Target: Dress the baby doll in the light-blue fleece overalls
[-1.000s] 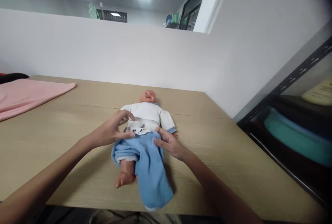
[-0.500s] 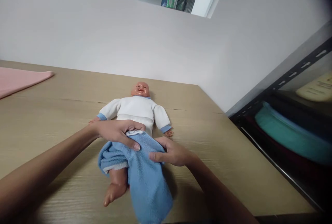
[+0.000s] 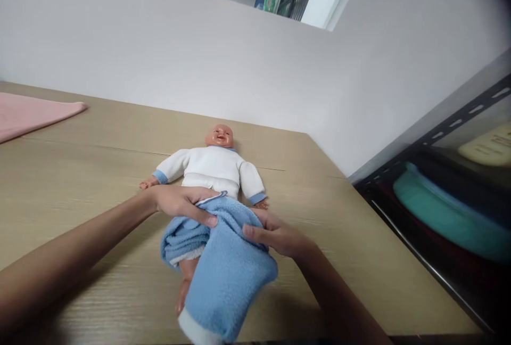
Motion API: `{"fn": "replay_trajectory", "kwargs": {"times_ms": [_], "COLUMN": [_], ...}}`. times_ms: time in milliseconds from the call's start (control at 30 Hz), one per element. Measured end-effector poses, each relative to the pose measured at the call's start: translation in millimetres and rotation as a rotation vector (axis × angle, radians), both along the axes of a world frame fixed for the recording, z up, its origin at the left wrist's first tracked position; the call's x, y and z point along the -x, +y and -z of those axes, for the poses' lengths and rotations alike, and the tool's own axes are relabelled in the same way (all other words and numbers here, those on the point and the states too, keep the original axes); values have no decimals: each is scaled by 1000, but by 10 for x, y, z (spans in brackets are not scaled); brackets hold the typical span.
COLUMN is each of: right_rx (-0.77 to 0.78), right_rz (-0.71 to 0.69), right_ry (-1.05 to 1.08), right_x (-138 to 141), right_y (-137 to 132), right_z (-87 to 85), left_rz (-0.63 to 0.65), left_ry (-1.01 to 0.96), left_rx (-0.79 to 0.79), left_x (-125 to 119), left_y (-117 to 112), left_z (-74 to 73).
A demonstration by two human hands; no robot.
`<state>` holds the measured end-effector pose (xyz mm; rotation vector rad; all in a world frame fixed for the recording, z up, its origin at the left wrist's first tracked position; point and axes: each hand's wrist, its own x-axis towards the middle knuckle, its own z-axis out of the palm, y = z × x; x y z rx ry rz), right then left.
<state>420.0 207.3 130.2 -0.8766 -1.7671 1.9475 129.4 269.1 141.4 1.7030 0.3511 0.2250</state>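
A baby doll (image 3: 211, 166) in a white top with blue cuffs lies on its back, head toward the wall. Blue fleece trousers (image 3: 227, 265) with white cuffs are partly on its legs. One trouser leg is bunched up around the doll's leg on the left, whose bare shin and foot show below it. The other trouser leg hangs toward me and hides the doll's second leg. My left hand (image 3: 186, 204) pinches the waistband at its left, fingers tucked inside. On the right side, my right hand (image 3: 275, 233) grips the fabric, thumb on top.
The doll lies on a wooden table (image 3: 99, 185). A pink cloth (image 3: 35, 113) is spread at the far left. Behind stands a white wall (image 3: 179, 57). To the right, a dark metal rack (image 3: 435, 137) holds a teal basin (image 3: 447, 217) and a pale yellow item (image 3: 487, 145).
Both hands have shifted slightly right with the trousers. The hanging trouser leg has swung left over the doll's bare foot, and its white cuff now shows.
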Motion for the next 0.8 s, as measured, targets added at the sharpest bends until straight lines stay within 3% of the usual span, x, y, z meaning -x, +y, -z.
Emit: {"fn": "replay_trajectory", "kwargs": {"times_ms": [100,167,267,400,533,600,700,800], "right_rx": [64,90,96,110,213,227,205,210], "right_rz": [-147,-211,-222,-25,148,98,-84,-233], "right_ry": [-109,-122,18,220,201,144,124,185], "right_x": [-81,-103,-101,-71,-43,-42,-46,-32], "right_y": [-21,-29,-17,-16,-74,-94,-80,-39], "right_z": [-28,-3,92,266,315,276,229,280], "left_rz": [-107,-86,7,108,81,41,-71,-137], "left_ry": [59,52,-26,-56,-10,-21,-43,-12], "left_rx": [-40,-42,47,174,149,154,151,97], "left_x": [-26,-67,-117,-115,-72,-44,-12,-21], "left_y": [-33,-53,-57,-67,-67,-40,-6,-26], "left_z": [-19,-7,63,115,125,172,247,224]}}
